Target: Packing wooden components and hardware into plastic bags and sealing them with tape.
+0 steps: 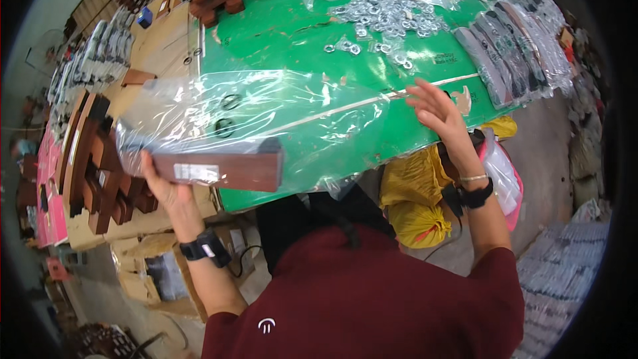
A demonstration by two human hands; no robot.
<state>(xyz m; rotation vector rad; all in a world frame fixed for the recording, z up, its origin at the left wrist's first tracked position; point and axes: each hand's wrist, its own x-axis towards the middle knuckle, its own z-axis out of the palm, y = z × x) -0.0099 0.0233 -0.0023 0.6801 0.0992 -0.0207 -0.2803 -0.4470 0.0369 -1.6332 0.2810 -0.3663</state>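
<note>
On the left, stacked brown pieces (103, 153): piled crosswise, dark-ended.
Left hand (169, 189): clamped on the left end of the brown block (249, 169), thumb against its side; cannot tell finger placement underneath.
Brown block: up over the near edge of the green table (266, 46), apparently inside the clear bag (292, 93); looks stiff, probably fairly weighty, best gripped low at both ends.
Clear bag: loose, crinkled, spreading out rightward; likely light, slippery, easily torn, best pinched by the rim.
Right hand (438, 110): empty, fingers loosely spread, well apart from the left.
</note>
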